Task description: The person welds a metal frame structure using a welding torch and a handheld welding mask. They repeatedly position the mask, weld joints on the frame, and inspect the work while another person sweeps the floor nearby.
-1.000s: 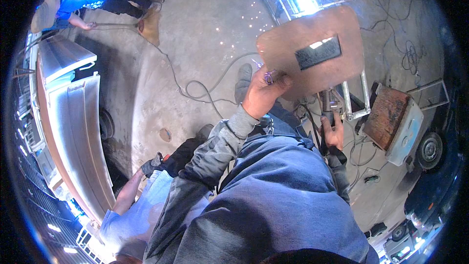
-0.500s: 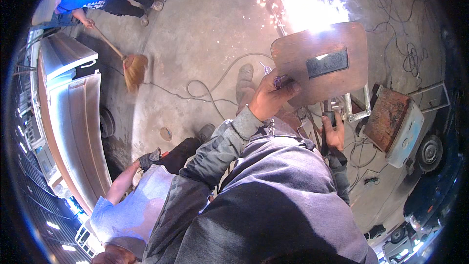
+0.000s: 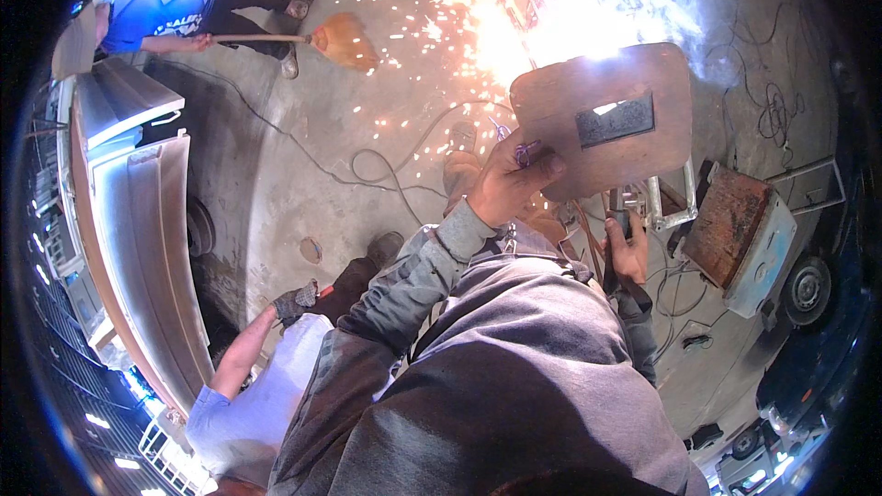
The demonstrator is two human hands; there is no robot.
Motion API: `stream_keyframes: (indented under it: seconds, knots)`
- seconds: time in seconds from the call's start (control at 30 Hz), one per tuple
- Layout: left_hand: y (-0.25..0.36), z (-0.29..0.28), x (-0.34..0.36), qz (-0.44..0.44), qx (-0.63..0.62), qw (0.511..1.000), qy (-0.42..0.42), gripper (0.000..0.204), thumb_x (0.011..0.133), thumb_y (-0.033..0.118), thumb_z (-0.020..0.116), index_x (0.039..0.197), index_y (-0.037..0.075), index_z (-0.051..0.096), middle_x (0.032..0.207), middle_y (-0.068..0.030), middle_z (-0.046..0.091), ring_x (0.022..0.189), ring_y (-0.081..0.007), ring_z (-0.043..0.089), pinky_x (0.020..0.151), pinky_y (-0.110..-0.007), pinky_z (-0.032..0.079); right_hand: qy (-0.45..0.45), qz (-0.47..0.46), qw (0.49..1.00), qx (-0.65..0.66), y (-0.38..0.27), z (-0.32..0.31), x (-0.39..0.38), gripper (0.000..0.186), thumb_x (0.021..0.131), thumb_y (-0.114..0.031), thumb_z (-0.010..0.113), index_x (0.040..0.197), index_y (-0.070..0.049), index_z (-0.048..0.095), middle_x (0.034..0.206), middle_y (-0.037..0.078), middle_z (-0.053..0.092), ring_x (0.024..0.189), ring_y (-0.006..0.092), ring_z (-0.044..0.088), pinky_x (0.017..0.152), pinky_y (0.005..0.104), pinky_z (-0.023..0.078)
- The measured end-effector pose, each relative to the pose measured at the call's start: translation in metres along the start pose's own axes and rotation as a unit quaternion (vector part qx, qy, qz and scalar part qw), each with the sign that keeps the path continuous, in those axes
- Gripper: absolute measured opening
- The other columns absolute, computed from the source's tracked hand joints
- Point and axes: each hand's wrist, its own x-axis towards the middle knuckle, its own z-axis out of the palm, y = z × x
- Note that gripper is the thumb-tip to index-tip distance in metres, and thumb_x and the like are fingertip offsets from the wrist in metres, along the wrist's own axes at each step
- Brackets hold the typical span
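My left hand [image 3: 508,180] is closed on the edge of a brown hand-held welding shield [image 3: 551,92], which has a dark rectangular window. Below the shield, my right hand [image 3: 628,250] is wrapped round the dark handle of an electrode holder [image 3: 620,221]; its front end is hidden. Beyond the shield's top edge a white welding arc [image 3: 588,14] glares, throwing orange sparks and bluish smoke. The glare washes out the metal bars there.
At the upper left a person holds a broom [image 3: 342,41]. Another person with a grey glove [image 3: 296,303] is close on my left. Curved metal panels [image 3: 152,248] stand far left. A rusty-topped machine [image 3: 730,220] is to my right. Cables [image 3: 390,170] loop over the floor.
The sparks have spread wider to the left, and smoke has appeared. The person at the upper left has swung the broom up and right. My hands have stayed in place.
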Motion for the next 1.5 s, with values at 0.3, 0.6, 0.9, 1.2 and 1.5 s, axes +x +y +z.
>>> stream_keyframes:
  seconds: [0.3, 0.6, 0.9, 1.2, 1.5]
  knots:
    - [-0.009, -0.006, 0.004, 0.040, 0.016, 0.997, 0.065, 0.030, 0.096, 0.012, 0.064, 0.123, 0.002, 0.056, 0.108, -0.0034, 0.063, 0.096, -0.0126, 0.058, 0.087, -0.031, 0.047, -0.003, -0.062, 0.998, -0.026, 0.024, -0.013, 0.007, 0.030, 0.094, -0.024, 0.066, 0.117, -0.006, 0.059, 0.080, -0.001, 0.060, 0.062, 0.0075, 0.053, 0.055, 0.0246, 0.045]
    - [-0.004, -0.036, 0.018, 0.055, 0.009, 0.963, 0.265, 0.041, 0.096, 0.022, 0.066, 0.127, -0.001, 0.052, 0.116, -0.0092, 0.064, 0.104, -0.0175, 0.059, 0.091, -0.033, 0.048, -0.005, -0.048, 0.996, -0.071, 0.020, -0.013, 0.003, 0.039, 0.091, -0.022, 0.065, 0.125, -0.003, 0.057, 0.084, 0.006, 0.062, 0.066, 0.0132, 0.056, 0.060, 0.0302, 0.047]
    - [0.008, -0.056, 0.024, 0.110, -0.074, 0.937, 0.323, 0.043, 0.098, 0.014, 0.060, 0.135, -0.002, 0.046, 0.124, -0.0113, 0.060, 0.109, -0.0207, 0.059, 0.096, -0.034, 0.047, 0.016, -0.074, 0.993, -0.093, 0.025, -0.013, 0.006, 0.044, 0.090, -0.022, 0.065, 0.127, -0.002, 0.056, 0.088, 0.010, 0.064, 0.069, 0.0158, 0.058, 0.065, 0.0325, 0.048]
    - [0.000, -0.040, 0.017, 0.075, -0.015, 0.961, 0.266, 0.046, 0.096, 0.022, 0.064, 0.134, 0.002, 0.048, 0.120, -0.0086, 0.061, 0.108, -0.0201, 0.059, 0.093, -0.034, 0.048, 0.034, -0.089, 0.986, -0.134, 0.040, -0.016, 0.010, 0.050, 0.092, -0.023, 0.066, 0.135, -0.001, 0.052, 0.083, 0.008, 0.063, 0.062, 0.0144, 0.057, 0.057, 0.0304, 0.046]
    - [0.011, -0.025, 0.018, 0.078, 0.033, 0.961, 0.262, 0.050, 0.096, 0.026, 0.067, 0.134, -0.001, 0.048, 0.126, -0.0098, 0.059, 0.113, -0.0196, 0.056, 0.098, -0.034, 0.044, 0.044, -0.083, 0.989, -0.117, 0.019, -0.011, 0.003, 0.052, 0.090, -0.025, 0.068, 0.134, 0.000, 0.053, 0.078, 0.009, 0.066, 0.065, 0.0164, 0.060, 0.063, 0.0312, 0.049]
